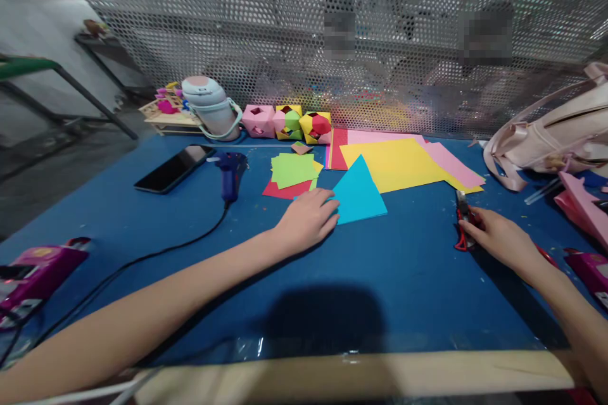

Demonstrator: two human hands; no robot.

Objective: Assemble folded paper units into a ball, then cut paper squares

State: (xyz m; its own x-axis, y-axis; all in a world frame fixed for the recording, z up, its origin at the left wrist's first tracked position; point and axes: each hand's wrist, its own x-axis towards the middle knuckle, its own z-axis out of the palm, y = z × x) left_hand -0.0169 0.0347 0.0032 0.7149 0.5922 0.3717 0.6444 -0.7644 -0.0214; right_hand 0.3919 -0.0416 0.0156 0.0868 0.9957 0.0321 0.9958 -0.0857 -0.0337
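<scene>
Fingers of the left hand (306,218) lie slightly apart, palm down, on the left edge of a bright blue triangular paper sheet (361,196) in the middle of the table. At right, the right hand (498,234) has thumb and fingers closed on a red-and-black tool with a metallic end (462,218). Just left and far of the left hand lie light green square papers (293,169) over a red paper piece (280,190). Beyond the triangle spreads a large yellow paper sheet (403,163). Farther left stands a dark blue glue gun (230,178). Everything rests on a dark blue tabletop (403,278).
</scene>
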